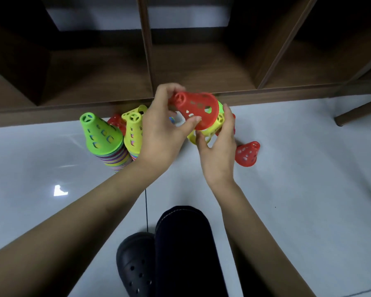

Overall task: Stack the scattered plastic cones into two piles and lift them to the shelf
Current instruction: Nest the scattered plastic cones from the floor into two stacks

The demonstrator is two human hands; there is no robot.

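Observation:
My left hand [162, 133] grips a red perforated cone [196, 110], tilted with its tip pointing left, above the floor. My right hand [217, 146] holds a yellow cone [210, 130] just below the red one, with a green edge showing behind. Two stacks stand on the floor at left: a tall one topped by a green cone [100, 133] and one topped by a yellow cone [134, 129]. A loose red cone [247, 154] stands at right. Another red cone [116, 122] lies behind the stacks, partly hidden.
A dark wooden shelf [201, 69] with open compartments runs along the back, its lower edge just above the cones. A wooden leg [360, 113] is at far right. My dark trouser leg [184, 249] and black clog [135, 266] are at the bottom on the pale glossy floor.

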